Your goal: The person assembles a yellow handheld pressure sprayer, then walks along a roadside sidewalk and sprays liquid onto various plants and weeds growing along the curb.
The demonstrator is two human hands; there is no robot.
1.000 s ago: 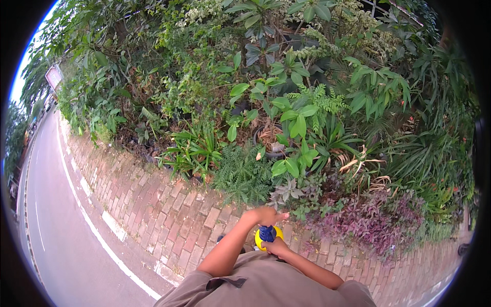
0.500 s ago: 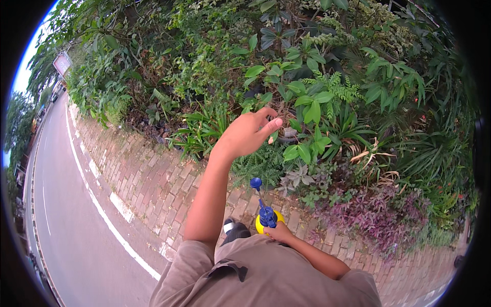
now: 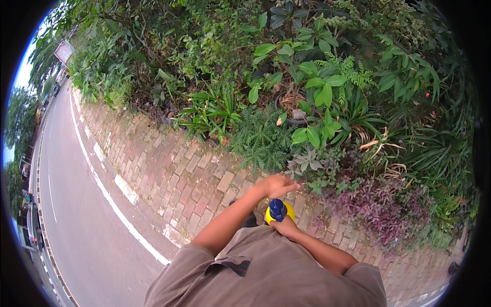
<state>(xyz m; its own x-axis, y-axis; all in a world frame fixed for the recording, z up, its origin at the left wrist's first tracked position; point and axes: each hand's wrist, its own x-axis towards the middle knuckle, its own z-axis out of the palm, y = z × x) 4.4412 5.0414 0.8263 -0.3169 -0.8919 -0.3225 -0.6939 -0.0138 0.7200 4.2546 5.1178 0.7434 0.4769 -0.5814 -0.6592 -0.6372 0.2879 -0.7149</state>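
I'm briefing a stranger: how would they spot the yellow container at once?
Find the brick pavement between the road and the plants, then the brown shirt at the bottom. Just above the shirt, the right hand holds a rounded yellow container with a dark blue top. Vivid yellow and blue set it apart from pavement and shirt.

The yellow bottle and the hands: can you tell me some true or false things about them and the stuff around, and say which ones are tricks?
1. The right hand is holding the yellow bottle. True.
2. The bottle's top is red. False: the blue top is plain to see.
3. Purple-leaved plants grow to the right of the bottle. True.
4. The left hand rests on the shirt. False: it is out by the blue top.
5. The walkway is made of bricks. True.
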